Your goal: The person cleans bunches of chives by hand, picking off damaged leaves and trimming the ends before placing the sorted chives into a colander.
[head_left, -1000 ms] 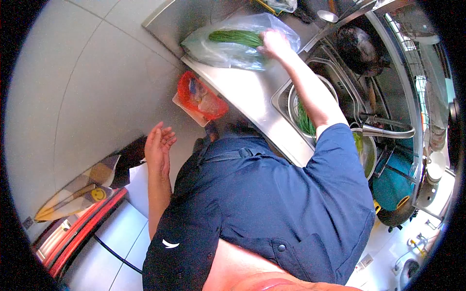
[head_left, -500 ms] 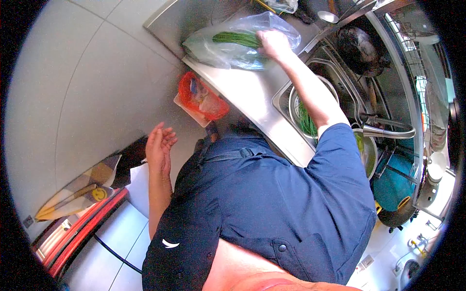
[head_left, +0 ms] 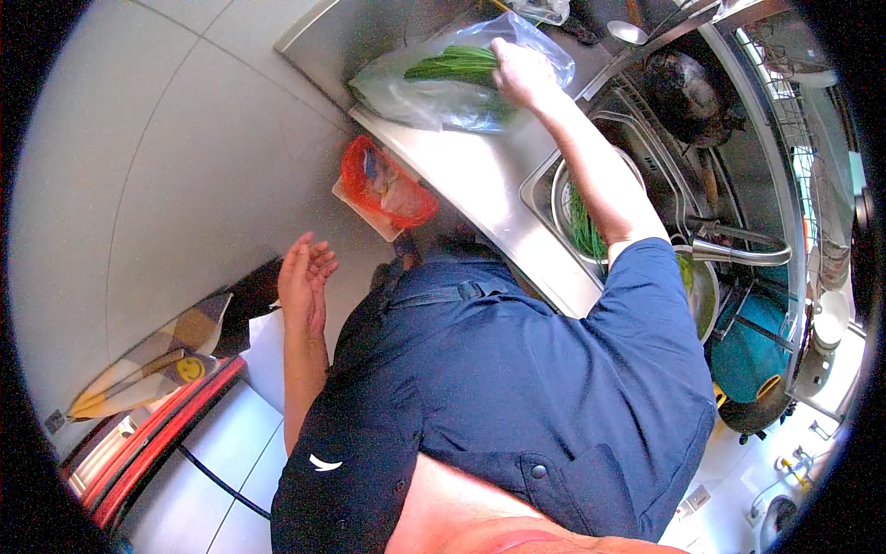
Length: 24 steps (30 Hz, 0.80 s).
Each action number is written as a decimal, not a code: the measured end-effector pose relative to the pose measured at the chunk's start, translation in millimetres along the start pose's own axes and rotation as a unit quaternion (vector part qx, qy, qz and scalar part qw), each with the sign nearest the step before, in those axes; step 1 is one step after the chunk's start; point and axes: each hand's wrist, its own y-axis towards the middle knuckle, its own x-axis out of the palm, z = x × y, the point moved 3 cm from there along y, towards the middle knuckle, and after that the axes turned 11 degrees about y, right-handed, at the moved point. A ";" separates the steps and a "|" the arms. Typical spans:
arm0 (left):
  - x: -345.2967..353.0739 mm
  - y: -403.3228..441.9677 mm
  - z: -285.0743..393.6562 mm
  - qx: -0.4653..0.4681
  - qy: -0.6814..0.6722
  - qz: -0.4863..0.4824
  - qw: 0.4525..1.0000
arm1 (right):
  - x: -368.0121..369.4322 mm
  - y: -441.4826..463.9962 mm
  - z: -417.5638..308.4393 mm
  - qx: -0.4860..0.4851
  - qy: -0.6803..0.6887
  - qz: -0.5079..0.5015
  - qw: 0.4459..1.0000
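My right hand [head_left: 526, 74] is closed round one end of a bunch of long, thin garlic chives [head_left: 452, 65]. The bunch lies over or inside a clear plastic bag [head_left: 397, 88] on the steel counter; which of the two I cannot tell. More chives [head_left: 585, 231] sit in a round perforated colander [head_left: 559, 189] in the sink, partly hidden behind my right forearm. Off to the left, my left hand [head_left: 307, 272] hangs in the air with nothing in it, palm up and fingers loosely apart.
A bin with a red bag [head_left: 378, 189] stands below the counter edge. Right of the sink basin are a faucet [head_left: 738, 247], a metal bowl [head_left: 703, 295] and a dark wok [head_left: 683, 88]. A red-edged rack [head_left: 166, 434] stands at lower left.
My right hand has shifted slightly, its thumb side lifting, and the chives now spread a little wider over the bag. My left hand stays where it was.
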 end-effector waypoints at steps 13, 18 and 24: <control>-1.8 3.8 -3.3 0.001 0.005 -0.015 1.000 | 32.0 11.7 24.3 0.019 -0.043 -0.131 0.990; -3.1 2.5 -3.3 0.004 0.004 -0.012 1.000 | 25.0 9.2 20.0 0.006 -0.048 -0.141 0.989; -5.6 3.8 -5.7 0.005 0.000 -0.014 1.000 | 10.2 17.9 10.5 -0.003 -0.096 -0.089 0.991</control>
